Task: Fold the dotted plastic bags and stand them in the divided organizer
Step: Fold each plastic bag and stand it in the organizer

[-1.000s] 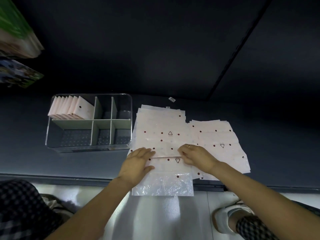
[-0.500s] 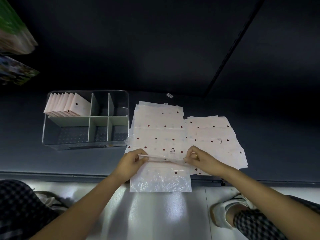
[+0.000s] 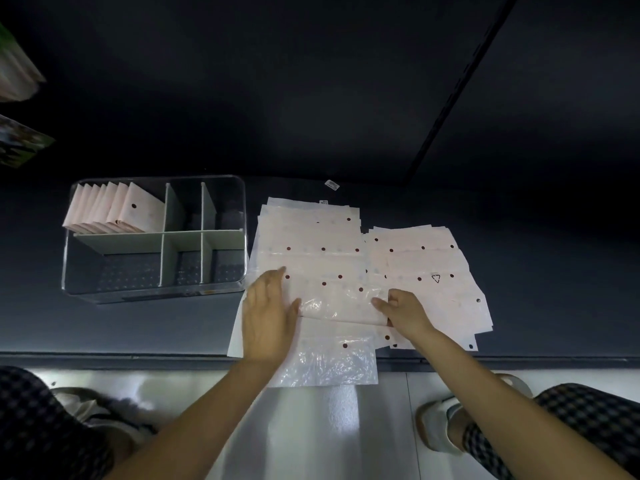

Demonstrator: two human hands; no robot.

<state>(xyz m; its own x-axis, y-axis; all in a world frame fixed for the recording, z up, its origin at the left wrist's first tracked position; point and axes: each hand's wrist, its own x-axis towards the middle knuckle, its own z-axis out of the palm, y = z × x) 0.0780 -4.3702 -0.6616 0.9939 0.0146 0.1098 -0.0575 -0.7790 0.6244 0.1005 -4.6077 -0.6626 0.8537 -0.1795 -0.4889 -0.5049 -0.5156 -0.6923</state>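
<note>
A pile of pale pink dotted plastic bags [image 3: 311, 237] lies flat on the dark table, with a second pile [image 3: 426, 268] overlapping it on the right. The top bag [image 3: 332, 303] has a folded band across its middle, and its near end hangs over the table edge. My left hand [image 3: 268, 318] lies flat with straight fingers on the bag's left side. My right hand [image 3: 403, 311] pinches the right end of the folded band. The clear divided organizer [image 3: 156, 289] stands to the left, with several folded bags [image 3: 114, 211] upright in its back-left compartment.
The table's near edge [image 3: 138, 355] runs just below the bags, with a shiny grey floor below it. A small white label [image 3: 331, 184] lies behind the piles. Colourful packages [image 3: 17, 140] sit at the far left. My checked trouser legs and shoes are at both bottom corners.
Both hands lifted the bag's edge and folded it over. My left hand then flattened onto the bag, while my right hand kept its pinch on the fold's right end.
</note>
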